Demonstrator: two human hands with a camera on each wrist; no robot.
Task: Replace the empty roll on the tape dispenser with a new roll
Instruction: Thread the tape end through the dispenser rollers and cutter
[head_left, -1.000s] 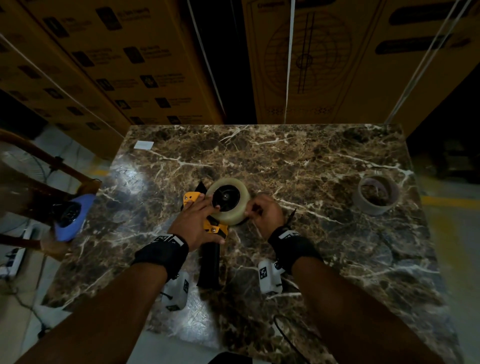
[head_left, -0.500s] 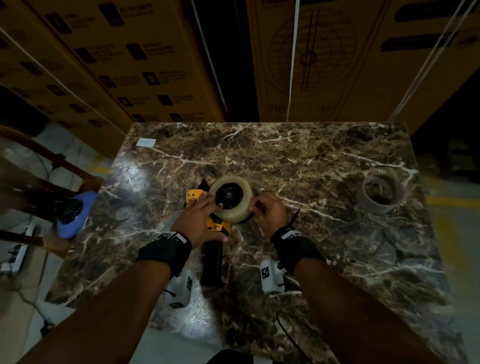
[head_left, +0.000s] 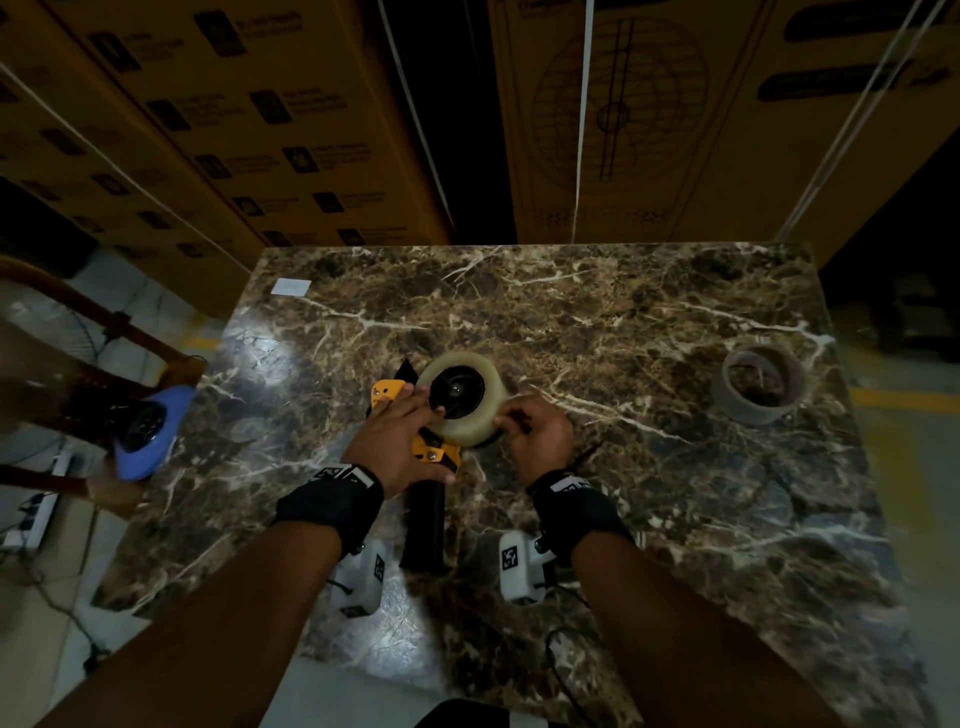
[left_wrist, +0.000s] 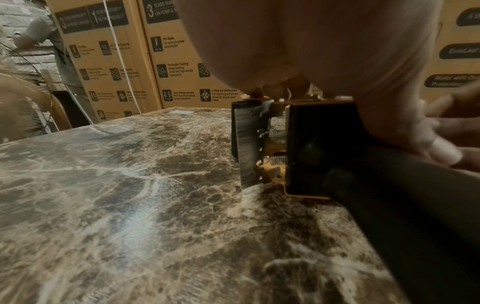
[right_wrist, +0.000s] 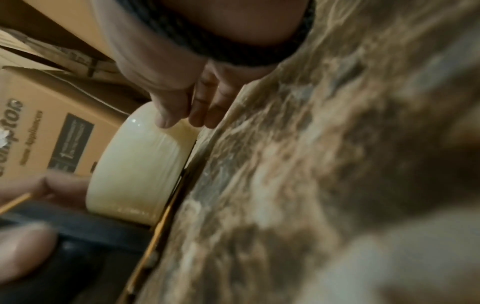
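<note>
A yellow and black tape dispenser (head_left: 431, 452) lies on its side on the marble table (head_left: 623, 322). A new cream tape roll (head_left: 480, 421) sits on its black hub (head_left: 457, 392). My left hand (head_left: 415, 410) presses down on the dispenser's frame, fingers stretched out, the tips reaching the roll's face. Its thumb (left_wrist: 439, 148) lies across the black handle (left_wrist: 389, 195). My right hand (head_left: 511, 418) is curled at the roll's right side, its fingertips (right_wrist: 182, 120) pinching at the roll's (right_wrist: 140, 164) outer surface. The empty grey roll core (head_left: 758, 382) stands far right.
A small white card (head_left: 291, 287) lies at the table's far left corner. Strapped cardboard boxes (head_left: 623, 119) stand right behind the table. A blue fan part (head_left: 150, 431) and a wooden chair are off the left edge. A cable (head_left: 561, 654) trails near the front edge.
My left fingers have crept slightly further onto the roll's face. My right hand stays at the roll's right side. The dispenser has not moved.
</note>
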